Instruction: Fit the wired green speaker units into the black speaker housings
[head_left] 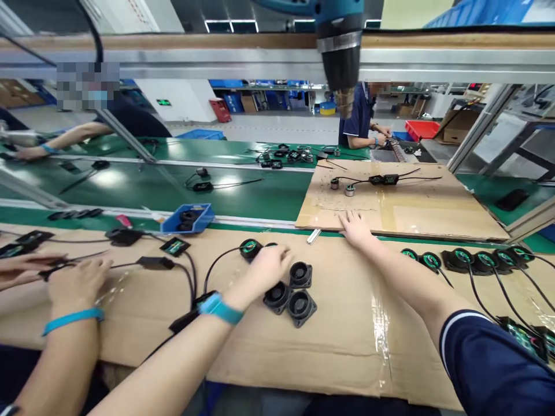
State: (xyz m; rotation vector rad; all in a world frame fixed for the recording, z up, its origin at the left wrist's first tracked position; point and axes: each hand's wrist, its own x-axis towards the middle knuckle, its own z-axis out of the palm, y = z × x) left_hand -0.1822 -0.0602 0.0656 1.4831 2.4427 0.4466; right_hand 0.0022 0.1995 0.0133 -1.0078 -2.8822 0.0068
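My left hand point(269, 267), with a blue wristband, reaches over a group of black square-flanged housings point(300, 306) on the cardboard; its fingers curl down near the upper ones, and what they hold, if anything, is hidden. Just left of it lies a round black part with a green board point(250, 248), its cable curving left. My right hand point(355, 226) rests at the front edge of the raised cardboard sheet point(411, 214), fingers spread, nothing in them. Two small silver motors point(349, 190) with cables and a black connector box point(384, 179) lie beyond it on that sheet.
A co-worker's hands point(73, 277) handle a cable at the left. A blue bin point(188, 219) holds black parts. Wired round units point(463, 258) line the right side. A power drill point(341, 52) hangs overhead at the centre. Another person point(359, 118) works across the green conveyor point(243, 199).
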